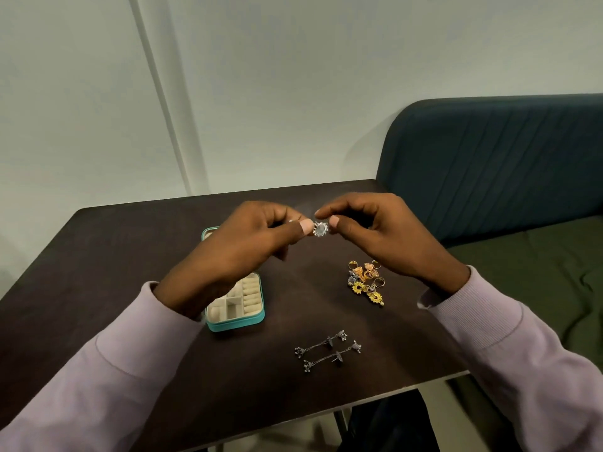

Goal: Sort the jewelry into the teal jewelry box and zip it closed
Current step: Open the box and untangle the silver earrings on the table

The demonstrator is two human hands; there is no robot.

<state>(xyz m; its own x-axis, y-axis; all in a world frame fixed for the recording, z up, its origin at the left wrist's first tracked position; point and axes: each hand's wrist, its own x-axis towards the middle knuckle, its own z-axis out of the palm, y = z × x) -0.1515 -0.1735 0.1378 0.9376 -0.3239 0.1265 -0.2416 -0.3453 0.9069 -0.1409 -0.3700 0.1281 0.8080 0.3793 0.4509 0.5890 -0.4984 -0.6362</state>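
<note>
A small round silver earring (320, 228) with a scalloped rim is held up above the table, pinched from both sides. My left hand (257, 236) pinches its left edge and my right hand (375, 233) pinches its right edge. The teal jewelry box (241, 321) lies open under my left wrist, its cream compartments partly hidden by my arm. A pile of gold and yellow earrings and rings (367, 282) sits on the table below my right hand. Two long dark silver chain earrings (328, 350) lie side by side near the table's front edge.
The dark wooden table (98, 272) ends at its front edge close to the chain earrings. A teal upholstered seat back (505, 164) and a green cushion (538, 272) stand to the right. A pale wall is behind.
</note>
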